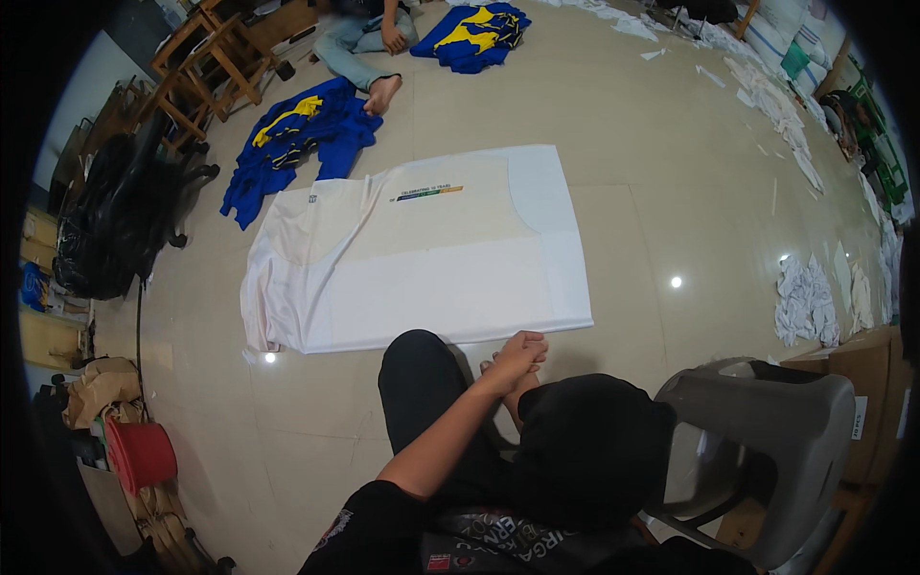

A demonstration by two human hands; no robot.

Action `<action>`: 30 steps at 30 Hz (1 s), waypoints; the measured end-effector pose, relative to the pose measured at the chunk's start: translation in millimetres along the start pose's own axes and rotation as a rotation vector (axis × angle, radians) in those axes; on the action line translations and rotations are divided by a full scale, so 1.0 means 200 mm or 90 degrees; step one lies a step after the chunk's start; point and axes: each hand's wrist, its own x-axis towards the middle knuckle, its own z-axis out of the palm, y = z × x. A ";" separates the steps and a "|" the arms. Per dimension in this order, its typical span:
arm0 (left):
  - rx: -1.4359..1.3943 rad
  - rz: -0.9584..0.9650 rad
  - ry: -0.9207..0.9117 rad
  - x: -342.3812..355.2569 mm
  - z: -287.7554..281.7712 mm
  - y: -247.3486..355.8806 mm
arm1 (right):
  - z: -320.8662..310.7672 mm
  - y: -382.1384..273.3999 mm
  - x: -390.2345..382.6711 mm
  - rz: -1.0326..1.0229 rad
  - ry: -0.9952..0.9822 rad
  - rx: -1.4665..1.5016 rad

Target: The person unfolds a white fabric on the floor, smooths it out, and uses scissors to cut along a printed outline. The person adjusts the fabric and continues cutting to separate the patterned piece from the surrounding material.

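My left hand (517,356) is clasped with my right hand (490,370) just past my bent, dark-trousered knees, their fingers closed around each other; my right hand is mostly hidden behind my left. Beyond them a large white cloth (422,287) with printed panels lies spread on the tiled floor (661,220), its left end creased and bunched. The cloth's near edge is a short way from my hands, and neither hand appears to hold it.
A person's leg (355,57) and blue-yellow garment piles (278,144) are beyond the cloth. A black chair (105,211) and red bucket (144,455) stand left. A grey stool (767,422), cartons (858,402) and white fabric scraps (805,297) are right.
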 end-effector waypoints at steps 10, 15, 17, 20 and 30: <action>-0.497 -0.151 0.123 -0.06 0.15 -0.10 | -0.12 0.11 -0.07 0.259 0.027 0.331; -0.409 -0.164 0.153 0.05 0.14 -0.22 | -0.13 0.11 -0.10 0.323 0.020 0.402; -0.417 -0.160 0.127 0.05 0.13 -0.24 | -0.13 0.13 -0.09 0.339 0.018 0.416; -0.443 -0.183 0.112 0.03 0.18 -0.20 | -0.15 0.16 -0.09 0.362 0.019 0.430; -0.393 -0.152 0.299 0.17 0.24 -0.10 | -0.17 0.18 -0.02 0.380 -0.013 0.478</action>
